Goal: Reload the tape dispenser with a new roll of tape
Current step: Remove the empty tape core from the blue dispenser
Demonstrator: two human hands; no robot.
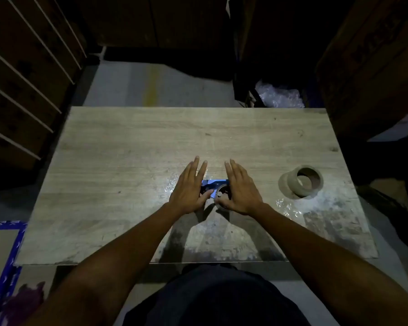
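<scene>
A blue tape dispenser [213,188] lies in the middle of the wooden table [127,142], mostly hidden between my hands. A round ring [222,192] shows in its right part. My left hand [189,188] stands on edge against its left side, fingers straight, thumb resting on the blue body. My right hand [242,189] flanks its right side, fingers straight, thumb curled at the ring. Neither hand is closed around anything. A brown tape roll [300,182] lies tilted on the table, far to the right of my right hand.
Crumpled clear film [286,208] lies near the roll, and another shiny patch [172,184] sits left of the dispenser. Dark cardboard boxes [363,62] and shelving [21,74] surround the table. A bag of bubble wrap [278,96] sits behind the far edge.
</scene>
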